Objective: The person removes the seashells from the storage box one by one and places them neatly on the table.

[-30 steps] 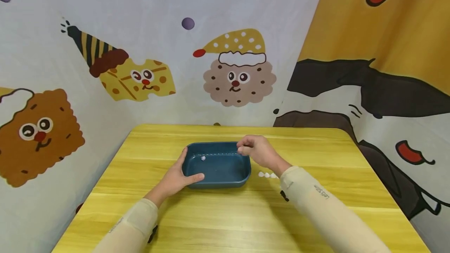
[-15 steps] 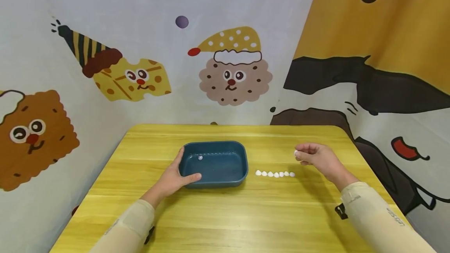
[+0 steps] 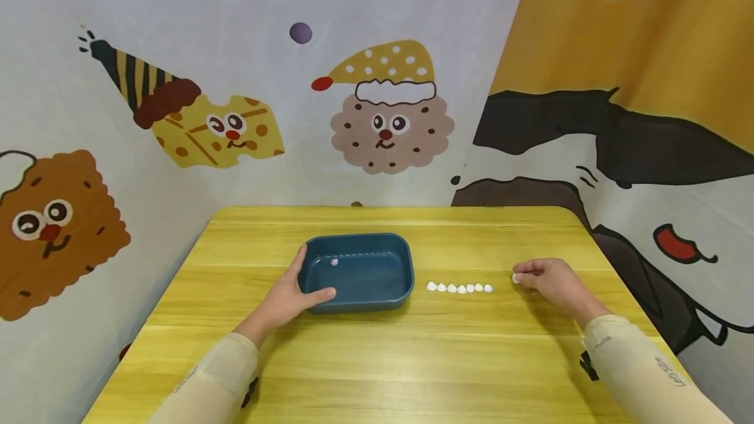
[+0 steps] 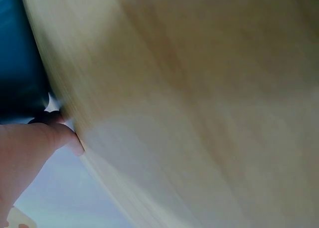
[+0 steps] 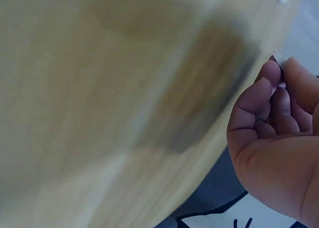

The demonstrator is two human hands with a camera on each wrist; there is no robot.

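Note:
In the head view my left hand grips the left end of a dark blue rectangular tray, its thumb over the near rim and its fingers along the left side. A small pale, roundish piece lies inside the tray near the back left. My right hand, right of the tray, pinches a small white piece between thumb and forefinger; the right wrist view shows this white piece at the fingertips. Between tray and right hand lies a row of several small white pieces.
The yellow wood-grain table has rounded far corners. A curtain printed with cartoon food hangs behind it and along the sides. Pale sleeves cover both forearms, and a dark strap end hangs under the right wrist.
My right hand has swung from above the tray's right end to the far right, then lowered towards the table, carrying the white piece. The left hand keeps its place on the tray.

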